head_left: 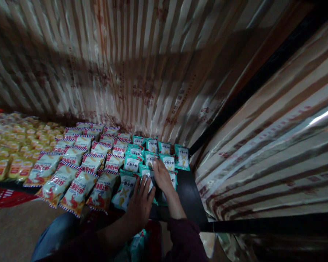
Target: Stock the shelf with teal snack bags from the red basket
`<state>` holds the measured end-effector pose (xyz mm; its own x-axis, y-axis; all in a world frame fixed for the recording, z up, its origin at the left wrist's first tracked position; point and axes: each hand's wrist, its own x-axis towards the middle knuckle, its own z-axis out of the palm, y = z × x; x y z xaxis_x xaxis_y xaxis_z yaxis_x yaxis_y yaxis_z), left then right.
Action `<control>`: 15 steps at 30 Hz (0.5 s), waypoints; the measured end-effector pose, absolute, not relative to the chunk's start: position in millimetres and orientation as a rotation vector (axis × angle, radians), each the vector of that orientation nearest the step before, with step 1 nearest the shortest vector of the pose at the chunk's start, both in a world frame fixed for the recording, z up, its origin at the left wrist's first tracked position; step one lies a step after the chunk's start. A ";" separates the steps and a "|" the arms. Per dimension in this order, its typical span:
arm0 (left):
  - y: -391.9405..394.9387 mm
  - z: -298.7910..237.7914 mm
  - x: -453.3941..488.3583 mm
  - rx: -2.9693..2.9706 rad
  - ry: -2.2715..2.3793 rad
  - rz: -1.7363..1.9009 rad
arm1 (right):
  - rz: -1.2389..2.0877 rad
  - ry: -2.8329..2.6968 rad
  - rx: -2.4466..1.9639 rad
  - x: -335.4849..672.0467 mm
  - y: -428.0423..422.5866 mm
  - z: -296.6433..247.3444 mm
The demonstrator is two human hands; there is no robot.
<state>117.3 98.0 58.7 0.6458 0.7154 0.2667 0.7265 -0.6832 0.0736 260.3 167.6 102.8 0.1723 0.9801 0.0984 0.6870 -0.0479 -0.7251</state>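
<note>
Teal packs [133,163], here they are, in short rows at the right end of the black shelf [188,189], and both hands are in among them! The left hand [142,200] lies palm down at the front, reaching in from the lower left, fingers slightly spread and pointing away from the body, tips resting on a front pack. No pinch there: it's a flat, light lay of the hand.

And the right hand [161,176], a touch farther in, comes up from the lower right, forearm slanting left, wrist nearly straight, fingers close together and aimed at the back rows. It's over the packs just right of the left hand; whether it grips one, I cannot tell. Purple sleeve [184,236] on that right arm, pushed clear of the wrist.

Outward now! Striped packs [73,189] stand tilted just left of the teal ones, then yellow packs [13,145] crowd the far left. Below the shelf, another teal pack [138,244] between the forearms. Behind everything, a pleated sheet [142,72], with a dark post [243,102] slanting up at the right.
</note>
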 end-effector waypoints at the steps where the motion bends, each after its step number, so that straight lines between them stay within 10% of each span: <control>1: 99.4 59.0 118.3 -2.816 -1.229 -0.429 | 0.551 -1.624 -1.845 260.2 171.7 102.5; 15: 108.0 43.6 117.0 -2.847 -1.112 -0.622 | 0.304 -1.668 -1.780 256.6 177.0 87.4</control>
<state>117.0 108.0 43.6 0.6664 0.6460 0.3723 0.6551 -0.7457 0.1213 256.6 177.0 87.4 0.1554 0.9504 0.2694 0.7942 0.0420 -0.6062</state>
